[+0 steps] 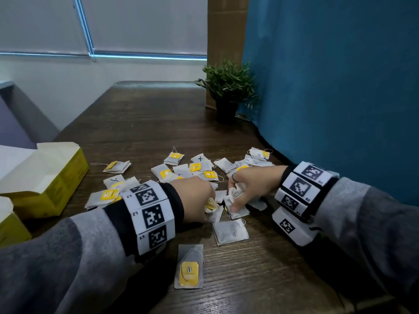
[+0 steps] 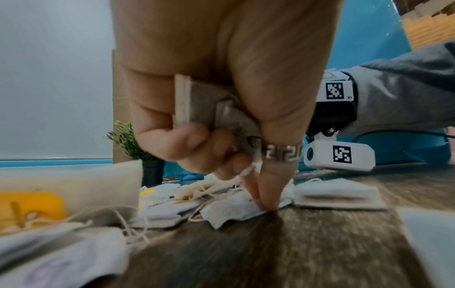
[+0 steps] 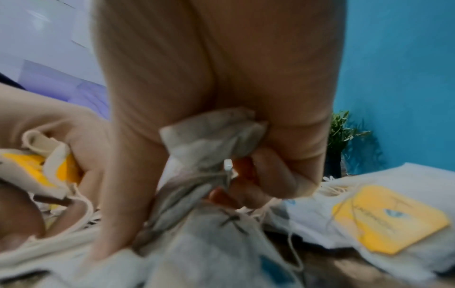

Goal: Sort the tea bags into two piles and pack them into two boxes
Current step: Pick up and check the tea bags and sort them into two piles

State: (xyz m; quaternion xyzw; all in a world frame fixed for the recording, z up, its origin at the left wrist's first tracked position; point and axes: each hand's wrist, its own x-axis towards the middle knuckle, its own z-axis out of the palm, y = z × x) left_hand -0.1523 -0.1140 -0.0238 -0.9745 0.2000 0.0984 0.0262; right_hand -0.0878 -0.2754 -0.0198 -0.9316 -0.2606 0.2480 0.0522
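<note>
Several tea bags [image 1: 197,167] lie scattered on the dark wooden table [image 1: 145,123], some with yellow tags, some marked by pen. My left hand [image 1: 210,200] grips a small bunch of tea bags [image 2: 197,105] in its curled fingers, while its thumb and forefinger [image 2: 267,194] press on a bag lying on the table [image 2: 231,211]. My right hand [image 1: 235,198] is just to its right and holds crumpled tea bags [image 3: 209,134] in the palm, its thumb on a bag on the table [image 1: 238,211]. Two open yellow boxes [image 1: 56,184] [image 1: 11,230] stand at the left.
A bag marked "6" [image 1: 230,232] and a yellow-tagged bag [image 1: 189,268] lie nearest me. A potted plant [image 1: 227,94] stands at the back right against a cardboard panel. A blue curtain [image 1: 340,87] closes the table's right side.
</note>
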